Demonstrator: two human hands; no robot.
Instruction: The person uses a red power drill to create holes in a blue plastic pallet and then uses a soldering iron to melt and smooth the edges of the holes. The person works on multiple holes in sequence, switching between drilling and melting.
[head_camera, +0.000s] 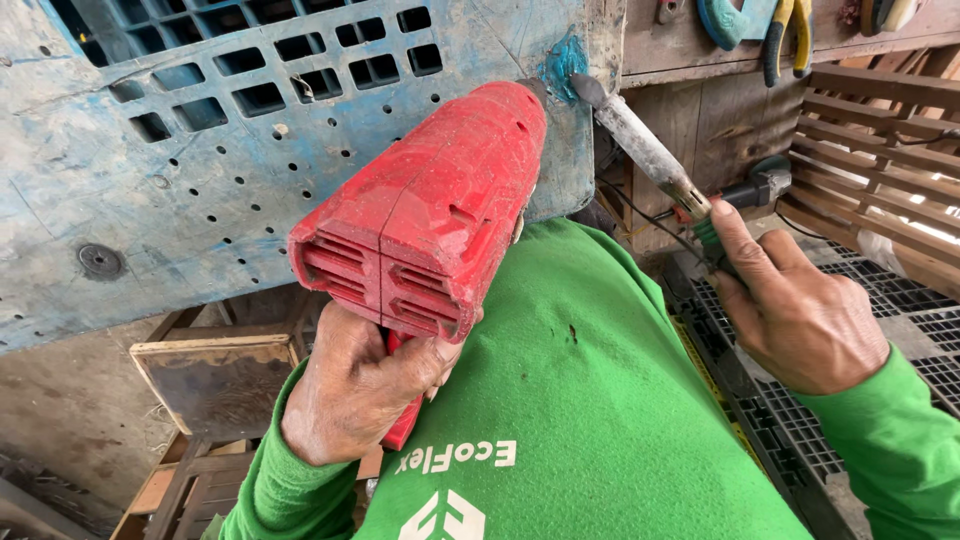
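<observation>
My left hand (355, 385) grips the handle of a red heat gun (430, 210), whose nozzle points up at the corner of a worn blue plastic crate (200, 170). My right hand (795, 310) holds a soldering iron (650, 150) by its green handle. The iron's metal tip rests on a glossy blue spot (565, 62) at the crate's edge, just beside the gun's nozzle. Both arms wear green sleeves, and a green shirt fills the lower middle.
A black plastic grid pallet (900, 320) lies under my right hand. Wooden slats (870, 130) stand at the right. Pliers with yellow handles (785, 35) hang on the wooden shelf above. A wooden stool and frames (215, 380) sit low on the left.
</observation>
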